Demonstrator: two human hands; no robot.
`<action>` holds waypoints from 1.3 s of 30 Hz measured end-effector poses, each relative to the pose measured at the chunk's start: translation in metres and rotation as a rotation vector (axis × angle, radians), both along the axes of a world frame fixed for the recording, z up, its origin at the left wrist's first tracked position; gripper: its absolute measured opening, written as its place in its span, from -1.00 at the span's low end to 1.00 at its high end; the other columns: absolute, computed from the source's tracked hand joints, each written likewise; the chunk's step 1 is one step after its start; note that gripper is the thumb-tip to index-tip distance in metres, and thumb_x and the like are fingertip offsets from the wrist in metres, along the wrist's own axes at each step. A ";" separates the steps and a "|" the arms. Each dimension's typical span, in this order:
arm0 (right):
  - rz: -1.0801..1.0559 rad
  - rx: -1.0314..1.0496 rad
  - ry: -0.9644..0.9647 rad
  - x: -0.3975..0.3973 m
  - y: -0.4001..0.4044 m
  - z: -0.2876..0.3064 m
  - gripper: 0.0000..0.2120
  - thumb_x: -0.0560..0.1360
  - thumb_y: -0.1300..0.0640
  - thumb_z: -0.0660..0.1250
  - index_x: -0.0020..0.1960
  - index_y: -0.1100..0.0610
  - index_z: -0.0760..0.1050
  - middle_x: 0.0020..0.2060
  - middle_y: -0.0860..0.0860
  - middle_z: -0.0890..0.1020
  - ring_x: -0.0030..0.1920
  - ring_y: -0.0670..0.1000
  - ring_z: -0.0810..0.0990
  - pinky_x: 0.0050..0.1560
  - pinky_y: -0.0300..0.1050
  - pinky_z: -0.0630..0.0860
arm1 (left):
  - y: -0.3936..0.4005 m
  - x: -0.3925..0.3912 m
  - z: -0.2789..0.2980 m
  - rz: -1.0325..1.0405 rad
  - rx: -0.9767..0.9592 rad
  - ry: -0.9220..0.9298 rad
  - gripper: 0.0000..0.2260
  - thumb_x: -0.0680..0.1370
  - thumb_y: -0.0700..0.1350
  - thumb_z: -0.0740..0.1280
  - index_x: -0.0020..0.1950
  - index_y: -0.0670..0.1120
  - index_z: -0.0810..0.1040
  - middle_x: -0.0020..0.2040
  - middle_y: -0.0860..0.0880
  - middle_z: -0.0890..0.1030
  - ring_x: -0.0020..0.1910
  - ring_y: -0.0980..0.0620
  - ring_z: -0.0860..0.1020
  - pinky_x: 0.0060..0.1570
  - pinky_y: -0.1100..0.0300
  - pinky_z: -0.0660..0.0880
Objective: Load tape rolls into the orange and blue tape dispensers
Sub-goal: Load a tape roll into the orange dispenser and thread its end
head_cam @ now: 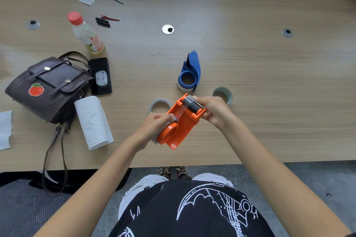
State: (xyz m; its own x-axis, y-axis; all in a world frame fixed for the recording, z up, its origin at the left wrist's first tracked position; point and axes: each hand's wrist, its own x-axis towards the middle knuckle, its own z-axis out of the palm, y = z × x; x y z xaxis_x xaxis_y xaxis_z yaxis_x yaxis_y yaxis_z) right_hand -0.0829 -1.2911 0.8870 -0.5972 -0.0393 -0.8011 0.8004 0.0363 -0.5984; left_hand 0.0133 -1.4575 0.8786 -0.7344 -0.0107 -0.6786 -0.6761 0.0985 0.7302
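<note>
Both hands hold the orange dispenser [181, 125] above the desk [250, 82]: left hand [154, 127] grasps its roll end, right hand [213, 111] fingers [198, 100] pinch the far roller end, long side slanting away rightward.

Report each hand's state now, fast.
Left hand: closed on the orange tape dispenser, at its roll end.
Right hand: fingers pinched at the dispenser's roller end.
</note>
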 end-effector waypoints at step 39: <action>-0.099 -0.539 -0.442 -0.055 -0.016 -0.043 -0.87 0.45 0.28 0.23 -0.26 0.21 0.50 -0.37 0.09 0.54 -0.27 0.02 0.49 -0.08 -0.15 0.43 | 0.001 -0.052 0.004 0.272 -0.009 -0.043 -0.67 0.26 0.12 0.29 -0.21 -0.14 0.51 -0.29 -0.13 0.55 -0.36 -0.05 0.49 -0.36 0.23 0.40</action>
State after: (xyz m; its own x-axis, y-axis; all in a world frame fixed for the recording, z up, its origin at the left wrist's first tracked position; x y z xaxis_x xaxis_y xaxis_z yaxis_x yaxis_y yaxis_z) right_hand -0.1382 -1.3066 0.8440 -0.2410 -0.4614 -0.8538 0.9570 -0.2592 -0.1300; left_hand -0.0390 -1.4565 0.8823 -0.6745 -0.2095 -0.7079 -0.7088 -0.0843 0.7003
